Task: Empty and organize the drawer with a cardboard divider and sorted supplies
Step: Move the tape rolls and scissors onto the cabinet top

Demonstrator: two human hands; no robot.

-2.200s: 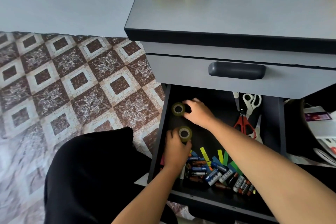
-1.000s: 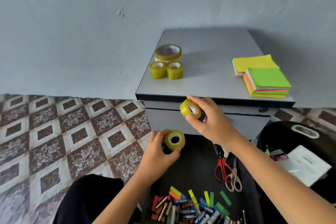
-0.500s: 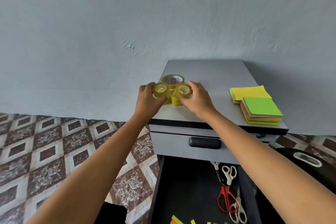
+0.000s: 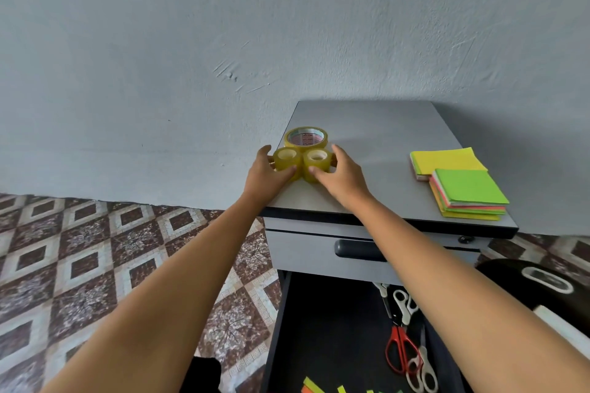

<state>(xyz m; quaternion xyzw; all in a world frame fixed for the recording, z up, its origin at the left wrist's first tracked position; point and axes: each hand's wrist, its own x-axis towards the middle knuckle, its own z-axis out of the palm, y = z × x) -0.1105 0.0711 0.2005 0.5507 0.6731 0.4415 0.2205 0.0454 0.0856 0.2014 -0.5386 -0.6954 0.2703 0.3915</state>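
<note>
Two hands, left point(image 4: 266, 174) and right point(image 4: 340, 175), arms outstretched, each cupping a small tape roll point(image 4: 287, 159) on the cabinet top point(image 4: 376, 137)

Two bare forearms reach in from the bottom, no sleeves, no watch, no rings on show. The left hand point(image 4: 266, 174) and right hand point(image 4: 340, 177) are uncovered, and black clothing point(image 4: 199, 375) shows between the arms.

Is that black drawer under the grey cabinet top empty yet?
No. The open drawer holds scissors on the right and coloured paper strips at its near edge; whatever lies nearer is out of view.
</note>
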